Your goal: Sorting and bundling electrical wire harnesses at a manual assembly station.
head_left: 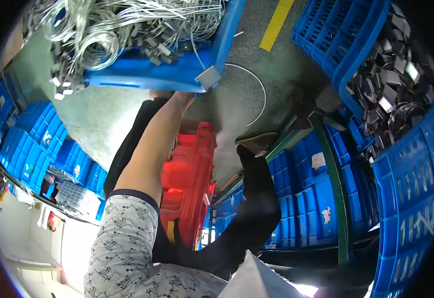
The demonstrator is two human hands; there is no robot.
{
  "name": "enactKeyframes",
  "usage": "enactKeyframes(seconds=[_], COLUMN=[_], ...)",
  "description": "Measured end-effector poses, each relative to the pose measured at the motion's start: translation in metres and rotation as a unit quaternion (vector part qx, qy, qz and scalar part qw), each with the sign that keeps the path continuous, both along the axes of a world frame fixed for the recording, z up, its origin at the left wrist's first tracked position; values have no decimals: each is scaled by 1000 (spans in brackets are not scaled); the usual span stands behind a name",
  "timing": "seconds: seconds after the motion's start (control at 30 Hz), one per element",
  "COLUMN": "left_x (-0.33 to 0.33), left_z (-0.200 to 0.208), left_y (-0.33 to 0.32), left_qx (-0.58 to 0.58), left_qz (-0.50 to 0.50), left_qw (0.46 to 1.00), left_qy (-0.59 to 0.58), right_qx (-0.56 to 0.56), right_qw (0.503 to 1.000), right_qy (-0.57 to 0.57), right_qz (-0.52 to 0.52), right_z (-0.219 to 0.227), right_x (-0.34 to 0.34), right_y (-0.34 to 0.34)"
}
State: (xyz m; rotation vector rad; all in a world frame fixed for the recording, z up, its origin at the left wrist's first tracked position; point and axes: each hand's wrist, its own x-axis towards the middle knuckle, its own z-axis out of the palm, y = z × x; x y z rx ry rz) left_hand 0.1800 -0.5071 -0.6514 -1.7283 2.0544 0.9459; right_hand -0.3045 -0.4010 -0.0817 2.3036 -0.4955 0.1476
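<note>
My left arm reaches forward in a short patterned sleeve. My left hand (180,99) is at the near rim of a blue plastic crate (142,78), mostly hidden under it; its fingers do not show. Inside that crate lie coiled clear-white cables (100,49) with grey rectangular blocks (157,47) on them. Several blocks hang over its left side. One flat grey block (208,77) dangles on a cable over the near right corner, close to my left hand. My right hand is out of the picture.
A red plastic piece (187,174) stands between my legs. One loose white cable (262,92) curves across the floor. At right, a blue crate (348,82) stands beside heaped grey blocks (393,79). A green-framed rack (330,174) holds blue bins (316,213); more blue crates (26,154) are stacked left.
</note>
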Motion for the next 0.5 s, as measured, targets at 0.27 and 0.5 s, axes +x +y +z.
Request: enactKeyframes(seconds=[0.27, 0.5], left_x=[25, -27], left_z=[19, 58], left_y=[19, 57], left_qx=[186, 283], left_qz=[-28, -18], left_qw=[982, 955], left_qy=[-31, -92], right_qx=[97, 123], right_qw=[774, 639], right_qy=[275, -54], right_qz=[-563, -757], right_z=[77, 78], right_x=[74, 40], right_y=[59, 94])
